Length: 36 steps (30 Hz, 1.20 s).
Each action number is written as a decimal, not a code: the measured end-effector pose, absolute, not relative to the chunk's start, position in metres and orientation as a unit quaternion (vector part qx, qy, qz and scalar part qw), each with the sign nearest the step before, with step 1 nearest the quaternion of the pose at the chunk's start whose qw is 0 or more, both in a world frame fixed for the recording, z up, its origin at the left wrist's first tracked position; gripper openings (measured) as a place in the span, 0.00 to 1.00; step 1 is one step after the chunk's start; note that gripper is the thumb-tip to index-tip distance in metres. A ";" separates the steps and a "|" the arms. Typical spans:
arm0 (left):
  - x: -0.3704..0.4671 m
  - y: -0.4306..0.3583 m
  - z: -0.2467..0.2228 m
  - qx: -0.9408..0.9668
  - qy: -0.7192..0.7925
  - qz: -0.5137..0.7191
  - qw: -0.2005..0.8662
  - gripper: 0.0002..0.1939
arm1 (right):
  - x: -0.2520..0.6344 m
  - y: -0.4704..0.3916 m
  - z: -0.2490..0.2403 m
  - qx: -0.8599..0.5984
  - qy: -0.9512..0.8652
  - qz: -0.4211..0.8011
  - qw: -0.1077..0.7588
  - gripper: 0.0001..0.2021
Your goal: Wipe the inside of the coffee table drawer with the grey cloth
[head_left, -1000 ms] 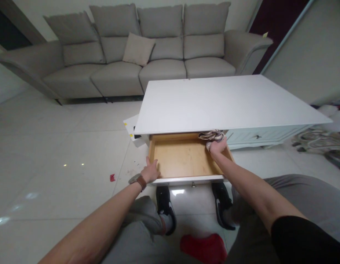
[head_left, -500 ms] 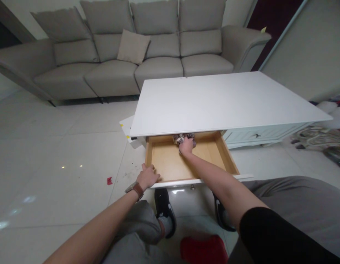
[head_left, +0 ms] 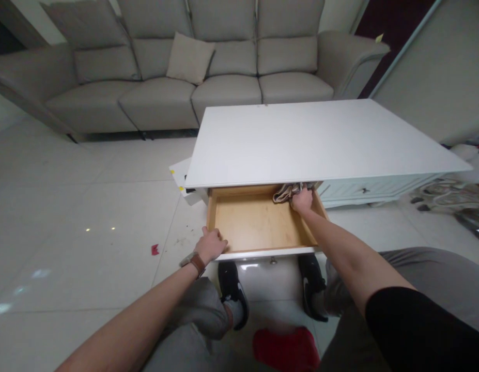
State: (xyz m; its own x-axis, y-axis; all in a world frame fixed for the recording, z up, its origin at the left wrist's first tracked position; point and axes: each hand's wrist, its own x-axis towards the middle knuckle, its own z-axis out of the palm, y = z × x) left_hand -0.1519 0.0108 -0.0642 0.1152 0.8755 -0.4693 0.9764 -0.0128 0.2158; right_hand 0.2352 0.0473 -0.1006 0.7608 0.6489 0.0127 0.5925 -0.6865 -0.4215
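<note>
A wooden drawer [head_left: 255,225] stands pulled out of the white coffee table [head_left: 312,139]. My left hand [head_left: 211,244] grips its front left corner, fingers over the edge. At the back right inside the drawer, my right hand [head_left: 302,200] is closed on a crumpled patterned cloth [head_left: 283,193]. Part of the cloth lies hidden under that hand and beneath the tabletop. A small knob [head_left: 273,260] sits on the drawer front.
A grey sofa [head_left: 157,103] with a beige cushion [head_left: 190,58] is behind the table. A white box [head_left: 181,173] stands at the table's left. On the floor are a red scrap [head_left: 155,250], a red object [head_left: 286,349] between my feet, and coiled cords [head_left: 436,199] at right.
My right hand has moved to the right across the back of the drawer, and the cloth has moved with it. My left hand keeps its place on the corner.
</note>
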 end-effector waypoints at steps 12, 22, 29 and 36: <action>-0.153 0.009 -0.064 0.708 0.653 -0.101 0.249 0.18 | 0.024 0.104 -0.115 -0.812 -0.534 0.175 0.159 0.30; -0.154 0.007 -0.063 0.705 0.654 -0.103 0.253 0.19 | -0.003 0.129 -0.098 -0.629 -0.758 0.175 0.004 0.20; -0.154 0.009 -0.064 0.708 0.649 -0.097 0.262 0.16 | 0.040 0.120 -0.092 -0.626 -0.760 0.165 -0.055 0.14; -0.152 0.010 -0.060 0.703 0.655 -0.095 0.259 0.17 | 0.158 0.068 -0.072 -0.681 -0.712 0.156 -0.071 0.21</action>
